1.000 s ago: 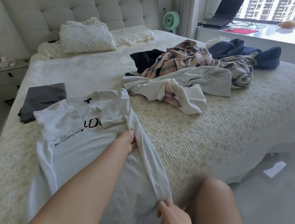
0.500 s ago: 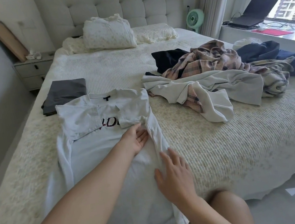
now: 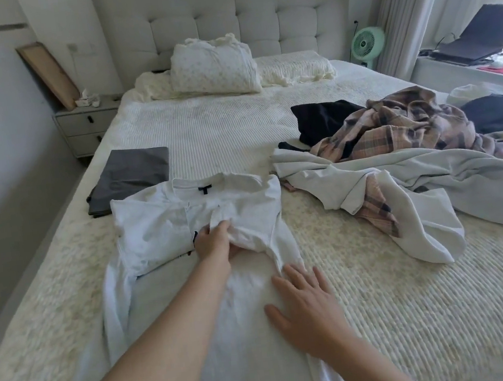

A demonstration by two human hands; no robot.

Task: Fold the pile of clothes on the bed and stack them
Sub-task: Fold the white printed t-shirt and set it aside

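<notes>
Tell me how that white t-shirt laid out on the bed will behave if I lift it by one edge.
The white cotton t-shirt will probably flop: it bunches into soft folds where the left hand grips its sleeve. It looks thin and light, lying flat under the right hand. Its folded sides would likely fall open on the textured cream bedspread.

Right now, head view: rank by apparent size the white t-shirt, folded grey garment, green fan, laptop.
1. white t-shirt, largest by far, though it lies nearest the camera.
2. folded grey garment.
3. laptop, cut off by the frame edge and farther away, so unsure against the grey garment.
4. green fan, smallest.
</notes>
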